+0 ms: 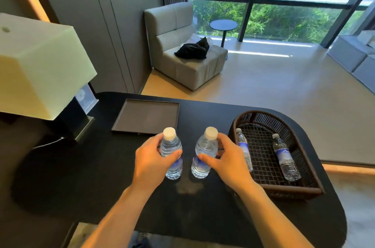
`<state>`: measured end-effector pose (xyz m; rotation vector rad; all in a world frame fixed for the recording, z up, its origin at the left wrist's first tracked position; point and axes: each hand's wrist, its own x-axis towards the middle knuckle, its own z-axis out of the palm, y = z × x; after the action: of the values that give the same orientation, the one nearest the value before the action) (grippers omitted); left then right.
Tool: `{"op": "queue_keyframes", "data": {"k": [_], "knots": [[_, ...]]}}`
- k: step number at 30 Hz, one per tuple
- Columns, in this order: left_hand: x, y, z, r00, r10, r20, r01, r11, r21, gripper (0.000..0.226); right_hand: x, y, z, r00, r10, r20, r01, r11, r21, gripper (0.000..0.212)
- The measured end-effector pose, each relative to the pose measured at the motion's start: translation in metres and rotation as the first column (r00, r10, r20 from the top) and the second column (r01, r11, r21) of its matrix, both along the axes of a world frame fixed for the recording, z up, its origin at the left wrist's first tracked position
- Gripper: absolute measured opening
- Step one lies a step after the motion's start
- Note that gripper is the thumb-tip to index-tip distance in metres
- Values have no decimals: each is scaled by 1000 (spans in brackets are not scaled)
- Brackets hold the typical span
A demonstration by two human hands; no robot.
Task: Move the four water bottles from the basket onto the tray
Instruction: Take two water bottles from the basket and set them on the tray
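Note:
My left hand [151, 161] grips one clear water bottle [171, 146] with a white cap, held upright above the black table. My right hand [225, 158] grips a second upright bottle [205, 150] beside it. Both bottles hang between the tray and the basket. The dark square tray [129, 124] lies bare just beyond my hands, to the left. The brown wicker basket [310, 166] sits at the right and holds two more bottles lying down: one [244, 149] along its left side, partly behind my right hand, and one [284, 156] in its middle.
A lamp with a pale square shade [38, 65] stands at the table's left end, its cable [48, 142] trailing on the black table [101, 176]. A small acrylic stand [85, 97] sits behind it. The table's rounded edge runs close past the basket. A grey armchair [182, 49] stands beyond.

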<state>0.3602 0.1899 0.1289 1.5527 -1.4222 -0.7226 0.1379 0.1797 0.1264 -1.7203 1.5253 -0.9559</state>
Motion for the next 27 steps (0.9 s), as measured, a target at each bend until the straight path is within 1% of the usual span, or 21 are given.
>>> {"op": "queue_keyframes", "data": {"k": [4,10,13,18,24,27], "knots": [[48,-27,-9,992,43,120,-35,997,-62,58,44,-35,-9,1000,24,-9,-24,999,25,62],[121,-97,-26,994,47,102,-46,999,-8,60,115,-102,-21,999,1,-32,1,997,80,61],[153,-137,-35,992,27,126,-26,1000,-14,59,147,-139,-32,999,-13,-47,18,994,110,62],[201,-208,-53,982,5,190,-7,1000,8,61,195,-202,-49,998,-45,-47,52,986,157,59],[241,-284,-82,981,9,192,-15,999,32,58,245,-273,-81,993,-94,-65,104,977,184,62],[250,-315,-96,986,29,161,-36,999,41,57,266,-300,-97,990,-125,-69,135,975,176,64]]}}
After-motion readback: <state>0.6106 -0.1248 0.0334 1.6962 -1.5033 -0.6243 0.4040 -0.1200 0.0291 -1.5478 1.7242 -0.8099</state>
